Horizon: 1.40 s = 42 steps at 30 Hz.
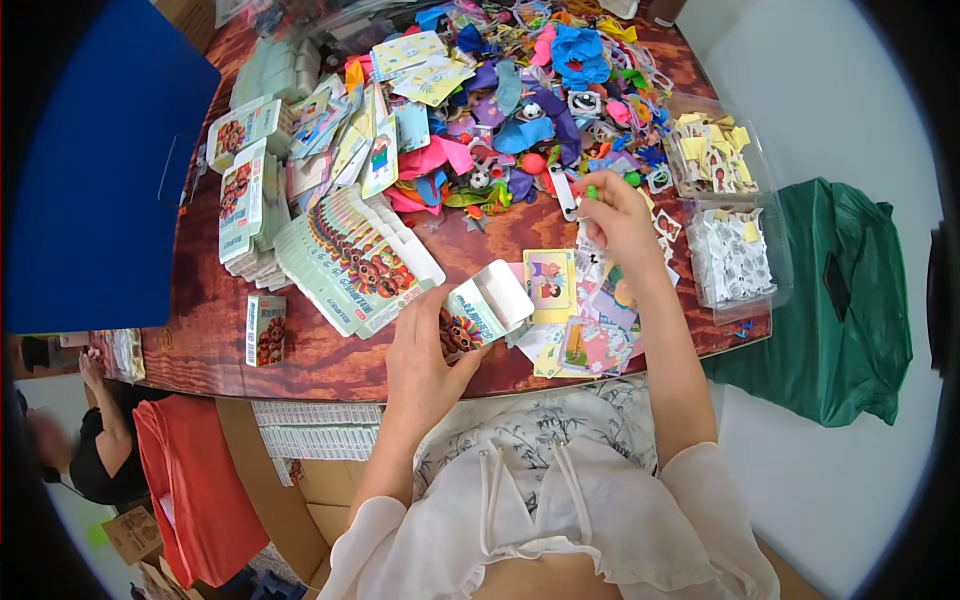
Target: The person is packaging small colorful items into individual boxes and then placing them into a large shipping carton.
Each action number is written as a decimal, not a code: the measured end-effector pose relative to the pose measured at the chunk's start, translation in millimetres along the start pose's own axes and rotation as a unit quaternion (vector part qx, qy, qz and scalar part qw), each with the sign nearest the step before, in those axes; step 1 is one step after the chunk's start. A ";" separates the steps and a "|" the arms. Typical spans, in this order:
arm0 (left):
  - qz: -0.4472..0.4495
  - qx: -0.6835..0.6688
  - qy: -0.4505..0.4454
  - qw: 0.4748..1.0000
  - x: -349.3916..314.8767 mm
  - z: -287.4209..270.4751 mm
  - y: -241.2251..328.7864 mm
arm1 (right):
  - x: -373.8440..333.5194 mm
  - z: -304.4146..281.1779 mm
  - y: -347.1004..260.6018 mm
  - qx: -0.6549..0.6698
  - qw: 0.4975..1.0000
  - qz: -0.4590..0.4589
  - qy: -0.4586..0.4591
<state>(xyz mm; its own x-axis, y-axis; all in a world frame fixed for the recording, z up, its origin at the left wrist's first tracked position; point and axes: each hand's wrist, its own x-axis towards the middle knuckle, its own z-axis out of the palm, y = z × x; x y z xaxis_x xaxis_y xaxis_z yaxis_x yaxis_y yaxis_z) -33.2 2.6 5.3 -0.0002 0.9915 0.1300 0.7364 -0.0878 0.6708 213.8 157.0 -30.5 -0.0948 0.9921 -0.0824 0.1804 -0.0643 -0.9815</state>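
Observation:
My left hand [425, 350] grips a small printed carton [482, 312] with its white flap open, just above the table's near edge. My right hand [615, 215] reaches further out and pinches a small green piece [591, 191] at the edge of a heap of coloured balloons and small toys [530, 100]. Loose picture cards [580, 310] lie between the two hands, one of them yellow [549, 279]. A fanned row of flat printed cartons [350, 255] lies left of the held carton.
Two clear plastic tubs, one with yellow and white pieces [715, 150] and one with white printed pieces [735, 255], stand at the right on the brown table [300, 350]. Stacked small boxes [245, 200] sit at the left. A green bag [830, 300] hangs at the right. Another person [90, 430] sits lower left.

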 end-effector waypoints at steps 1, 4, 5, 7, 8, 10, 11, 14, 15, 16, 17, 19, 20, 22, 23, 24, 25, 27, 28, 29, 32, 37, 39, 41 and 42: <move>0.002 -0.002 -0.002 1.000 0.9 0.7 -0.4 | -5.3 -4.8 -11.7 0.041 0.997 0.070 -0.011; -0.009 -0.011 -0.016 1.000 3.1 0.4 -3.2 | -4.3 -1.6 -14.1 0.037 0.998 0.053 -0.005; -0.006 -0.005 -0.020 1.000 4.4 0.2 -3.5 | -2.1 -1.1 -14.3 0.010 0.999 0.034 -0.010; -0.002 0.002 -0.024 1.000 4.7 0.7 -3.1 | 8.1 3.2 -11.1 0.002 0.998 0.052 -0.019; 0.009 0.007 -0.019 1.000 4.5 1.8 -4.5 | 14.6 9.2 -5.6 -0.043 0.999 0.009 -0.021; 0.018 0.015 -0.013 1.000 3.6 1.9 -4.4 | 17.4 22.2 -9.3 -0.129 0.991 -0.019 -0.013; 0.000 0.002 -0.014 1.000 2.9 2.5 -2.6 | 18.5 28.7 -6.9 -0.128 0.991 -0.020 -0.016; -0.016 -0.006 -0.013 1.000 1.3 2.9 -0.6 | 18.0 45.9 -4.9 -0.309 0.930 -0.199 0.029; -0.013 -0.002 -0.011 1.000 1.1 3.2 -0.1 | 19.3 51.3 -3.8 -0.309 0.930 -0.199 0.029; -0.013 -0.001 -0.012 1.000 1.1 3.4 -0.8 | 21.2 57.7 -2.8 -0.357 0.909 -0.213 0.030; -0.013 -0.001 -0.013 1.000 1.3 3.8 -1.6 | 21.7 61.7 -3.1 -0.405 0.885 -0.226 0.031; -0.014 -0.001 -0.012 1.000 1.4 2.6 -2.4 | 21.9 59.6 -3.7 -0.426 0.881 -0.208 0.009; -0.024 -0.008 -0.017 1.000 1.0 0.8 -2.3 | 22.2 54.6 -0.8 -0.412 0.886 -0.210 0.013; -0.036 -0.017 -0.020 0.999 0.4 -0.8 -3.1 | 21.8 40.9 3.6 -0.400 0.891 -0.213 0.014; -0.028 -0.024 -0.014 0.999 0.5 -1.4 -4.5 | 21.3 32.2 5.0 -0.325 0.909 -0.258 0.031; -0.020 -0.030 -0.007 0.999 0.4 -1.7 -5.6 | 20.9 27.2 5.7 -0.247 0.920 -0.301 0.049; -0.022 -0.030 -0.008 0.999 -0.8 -2.6 -4.8 | 16.7 24.4 -3.6 -0.247 0.920 -0.300 0.047; -0.028 -0.038 -0.013 0.999 -1.2 -4.8 -8.7 | 11.4 23.0 -27.3 -0.075 0.995 0.048 -0.040; -0.026 -0.040 -0.013 0.999 -0.1 -4.2 -9.5 | 13.9 15.9 -22.8 0.009 0.995 0.071 -0.070; -0.024 -0.042 -0.012 0.999 0.7 -3.3 -11.0 | 14.2 15.0 -18.8 0.008 0.995 0.071 -0.068; -0.019 -0.049 -0.012 0.999 1.8 -2.4 -12.7 | 12.6 16.9 -15.2 0.171 0.976 0.098 -0.097; -0.028 -0.049 -0.014 0.998 0.9 -4.9 -10.2 | 16.4 38.6 -10.8 0.175 0.962 0.135 -0.159; -0.017 -0.048 -0.007 0.999 -0.5 -6.4 -9.7 | 13.7 40.0 -15.0 0.199 0.954 0.143 -0.171; -0.023 -0.047 -0.007 0.999 -1.6 -8.0 -10.4 | 10.6 40.4 -15.3 0.215 0.956 0.132 -0.151; -0.027 -0.047 -0.009 0.998 -1.8 -8.7 -10.7 | 11.0 35.0 -9.2 0.247 0.945 0.122 -0.176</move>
<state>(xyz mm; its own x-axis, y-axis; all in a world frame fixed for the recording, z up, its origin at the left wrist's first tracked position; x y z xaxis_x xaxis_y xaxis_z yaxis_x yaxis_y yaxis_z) -47.0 0.9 4.2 -0.0254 0.9965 0.0798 0.6686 -0.0424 0.7424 176.9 164.7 -28.4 -0.4449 0.8496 -0.2832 -0.2317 -0.4146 -0.8800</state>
